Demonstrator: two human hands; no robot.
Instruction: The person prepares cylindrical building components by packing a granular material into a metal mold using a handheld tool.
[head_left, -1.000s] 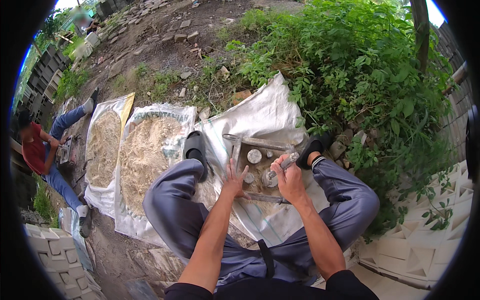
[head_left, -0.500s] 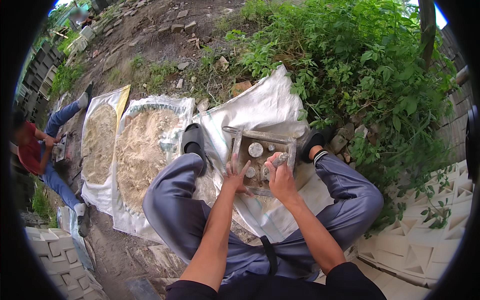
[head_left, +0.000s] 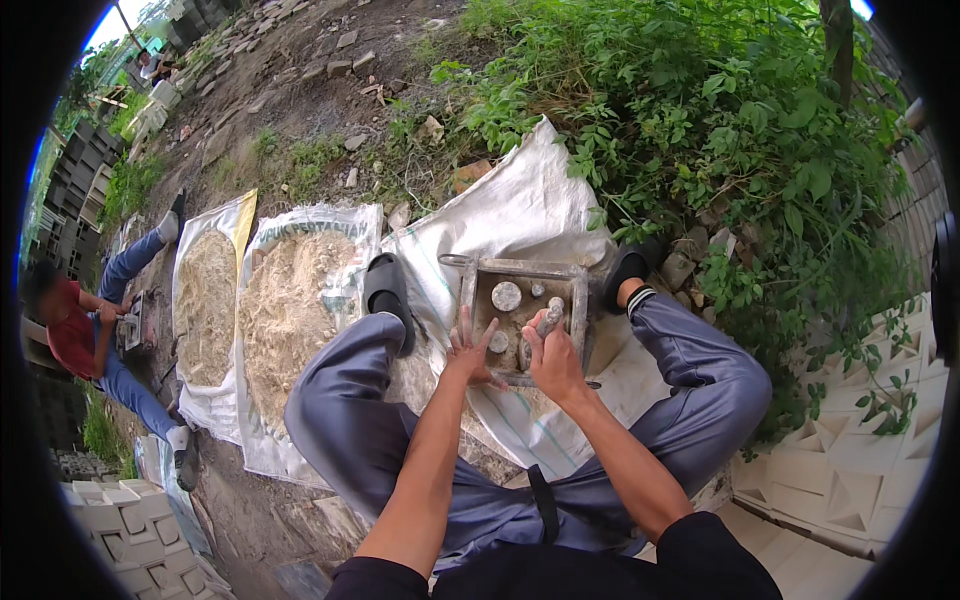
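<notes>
A square metal mould frame [head_left: 530, 267], caked with pale powder, stands on a white woven sack between my feet. Inside it show a large round grey disc [head_left: 506, 296], a smaller one [head_left: 498, 342] and a little peg [head_left: 538, 290], with sandy material around them. Fingers spread, my left hand [head_left: 472, 352] rests at the mould's near left side. My right hand [head_left: 556, 364] is wrapped around a knobbly grey hand tool [head_left: 549, 314], held upright above the mould's near right part. The tool's lower end is mostly hidden, so its exact kind cannot be told.
To the left lie two sacks heaped with sandy powder [head_left: 285, 300]. Beyond them a person in red [head_left: 75, 335] sits over another mould. Leafy plants [head_left: 700, 130] crowd the right, above stacked pale patterned blocks [head_left: 850, 460]. My bent legs flank the mould.
The right hand and the tool's top have shifted slightly left, and the tool stands more upright. My left hand stays spread at the mould's side. The whole view has shifted slightly.
</notes>
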